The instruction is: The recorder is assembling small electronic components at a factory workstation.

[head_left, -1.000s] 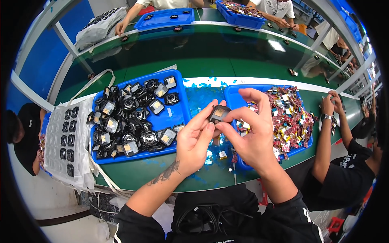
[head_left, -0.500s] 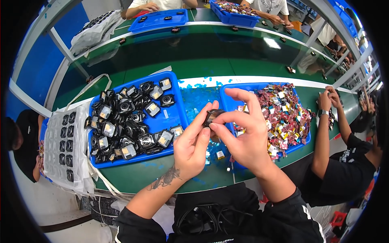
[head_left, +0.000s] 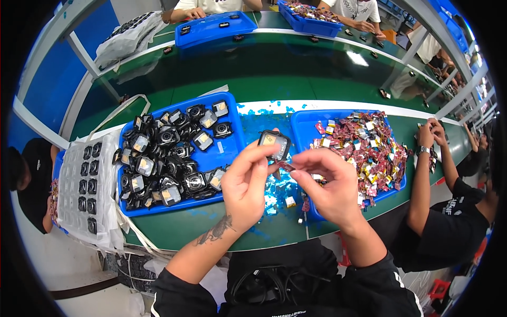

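My left hand [head_left: 244,186] is closed on a black smartwatch case [head_left: 274,144], held upright with its pale, clear-covered face turned toward me. Close below the case, my right hand [head_left: 331,185] pinches a small reddish circuit board [head_left: 286,166] between thumb and fingertips. Whether the board is joined to the case cannot be made out. To the left lies a blue tray [head_left: 238,119] heaped with similar black watch cases [head_left: 170,168]. On the right another blue tray [head_left: 306,117] holds a pile of reddish boards and small white-and-yellow parts [head_left: 364,153].
Blue film scraps [head_left: 259,124] litter the green bench [head_left: 253,232] between the trays. A white moulded tray [head_left: 68,185] with watch cases stands far left. Beyond runs a green conveyor [head_left: 211,74] with scattered parts. Co-workers sit opposite and at right, one with hands [head_left: 430,134] over the bench.
The watch case has been tilted up, showing its pale face. My right hand has drawn lower and now pinches a small reddish board. Parts on the conveyor have shifted slightly right in view.
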Available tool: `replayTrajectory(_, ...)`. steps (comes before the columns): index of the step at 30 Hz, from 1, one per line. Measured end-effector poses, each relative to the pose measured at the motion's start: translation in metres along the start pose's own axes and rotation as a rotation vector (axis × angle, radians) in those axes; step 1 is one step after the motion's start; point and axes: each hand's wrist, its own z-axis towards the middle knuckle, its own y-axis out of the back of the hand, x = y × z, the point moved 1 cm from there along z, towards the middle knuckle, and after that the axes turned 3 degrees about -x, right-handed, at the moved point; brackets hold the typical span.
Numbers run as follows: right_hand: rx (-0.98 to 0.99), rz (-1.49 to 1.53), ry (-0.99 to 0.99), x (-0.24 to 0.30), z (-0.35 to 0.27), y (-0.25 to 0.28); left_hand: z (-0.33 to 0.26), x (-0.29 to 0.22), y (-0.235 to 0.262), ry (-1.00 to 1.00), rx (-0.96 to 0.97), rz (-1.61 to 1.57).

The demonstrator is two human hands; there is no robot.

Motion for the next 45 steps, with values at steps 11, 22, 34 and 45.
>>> replayTrajectory(11,0.113,0.312,-0.203,0.004,0.003,0.018,0.014,-0.021,0.004,-0.302,0.345,0.666)
replayTrajectory(22,0.059,0.593,-0.357,-0.014,-0.006,0.023,0.004,0.0,-0.002,0.581,0.239,-0.079)
replayTrajectory(34,-0.144,0.122,-0.115,-0.007,-0.003,0.005,0.0,0.009,-0.006,0.474,0.133,-0.115)
replayTrajectory(45,-0.116,-0.097,0.015,-0.014,0.001,0.0,0.002,0.008,-0.004,0.295,0.16,0.008)
